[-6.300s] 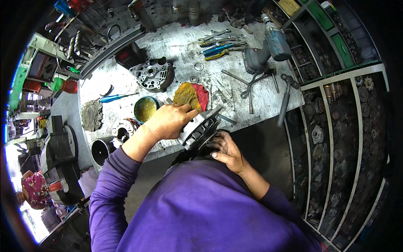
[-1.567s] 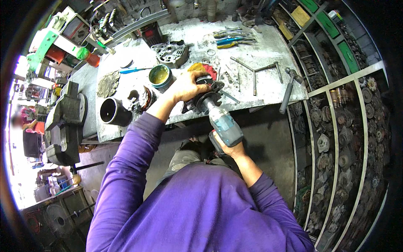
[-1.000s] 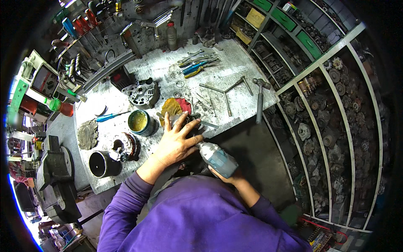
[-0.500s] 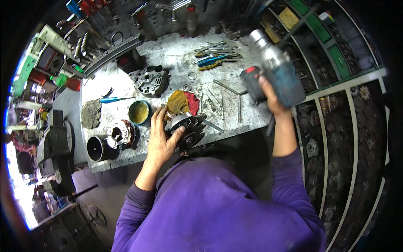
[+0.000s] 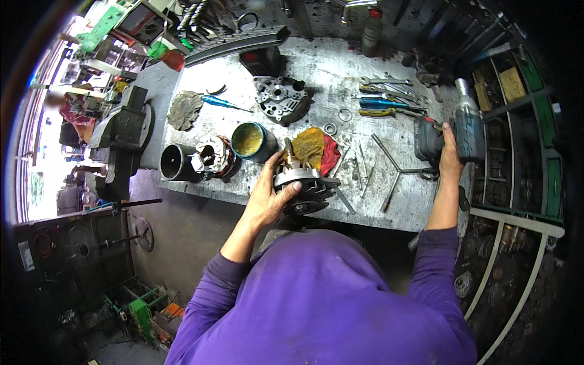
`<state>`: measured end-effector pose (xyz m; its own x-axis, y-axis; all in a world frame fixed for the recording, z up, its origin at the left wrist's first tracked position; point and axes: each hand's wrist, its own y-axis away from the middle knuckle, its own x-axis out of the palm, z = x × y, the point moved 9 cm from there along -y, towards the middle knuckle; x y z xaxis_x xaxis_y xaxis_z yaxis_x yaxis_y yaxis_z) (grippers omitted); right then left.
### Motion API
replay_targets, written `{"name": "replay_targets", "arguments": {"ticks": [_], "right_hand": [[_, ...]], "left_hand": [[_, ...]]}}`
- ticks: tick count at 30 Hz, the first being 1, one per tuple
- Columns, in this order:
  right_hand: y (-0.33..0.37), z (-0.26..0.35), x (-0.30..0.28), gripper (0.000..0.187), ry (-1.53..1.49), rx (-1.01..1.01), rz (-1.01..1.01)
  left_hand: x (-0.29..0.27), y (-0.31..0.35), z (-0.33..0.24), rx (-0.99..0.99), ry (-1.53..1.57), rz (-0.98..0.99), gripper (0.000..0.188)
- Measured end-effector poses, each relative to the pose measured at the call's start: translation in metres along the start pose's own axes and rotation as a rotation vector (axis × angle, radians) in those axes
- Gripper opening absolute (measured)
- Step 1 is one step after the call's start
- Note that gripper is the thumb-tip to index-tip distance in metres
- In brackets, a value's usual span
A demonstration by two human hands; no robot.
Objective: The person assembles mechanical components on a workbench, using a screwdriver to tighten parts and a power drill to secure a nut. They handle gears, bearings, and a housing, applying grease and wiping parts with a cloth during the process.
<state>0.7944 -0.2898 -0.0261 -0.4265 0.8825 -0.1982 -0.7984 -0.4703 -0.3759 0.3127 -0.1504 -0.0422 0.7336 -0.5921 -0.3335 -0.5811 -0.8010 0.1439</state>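
My left hand [image 5: 269,198] is closed round an alternator rotor assembly [image 5: 299,179] at the bench's near edge. Its shaft points up and away from me, and dark fan blades and a pulley-like disc show below. My right hand [image 5: 451,157] grips a blue and black cordless impact wrench [image 5: 469,131] at the bench's right end. The silver socket end points away from me, and the thumb lies beside the battery. Just beyond the rotor lie a yellow and red rag [image 5: 309,146] and a blue-rimmed tub of yellowish grease [image 5: 249,140].
Left of the tub are a wound stator [image 5: 214,157], a dark cylinder [image 5: 175,163] and a grey cloth [image 5: 185,111]. An alternator housing [image 5: 281,98] stands behind. A three-armed wrench [image 5: 398,171] and several hand tools [image 5: 392,97] lie to the right. Shelves [image 5: 517,115] border the right side.
The view has swung left, so the bench sits further right in the picture. My right hand has carried the impact wrench rightward over the bench. My left hand still holds the rotor assembly.
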Motion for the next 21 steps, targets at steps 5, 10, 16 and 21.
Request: {"name": "replay_targets", "arguments": {"ticks": [5, 10, 16, 21], "right_hand": [[0.022, 0.024, -0.011, 0.041, 0.149, -0.123, -0.078], [0.094, 0.029, -0.032, 0.037, 0.045, 0.136, -0.153], [0.263, 0.039, 0.104, 0.042, -0.265, 0.923, 0.629], [0.314, 0.071, 0.157, 0.048, -0.269, 0.938, 0.495]], "left_hand": [[-0.016, -0.009, 0.03, -0.326, 0.137, -0.012, 0.082], [-0.013, -0.033, 0.047, -0.546, 0.019, 0.324, 0.079], [0.008, -0.044, 0.054, -0.679, 0.081, 0.66, 0.086], [0.032, -0.028, 0.061, -0.76, 0.31, 0.719, 0.077]]}}
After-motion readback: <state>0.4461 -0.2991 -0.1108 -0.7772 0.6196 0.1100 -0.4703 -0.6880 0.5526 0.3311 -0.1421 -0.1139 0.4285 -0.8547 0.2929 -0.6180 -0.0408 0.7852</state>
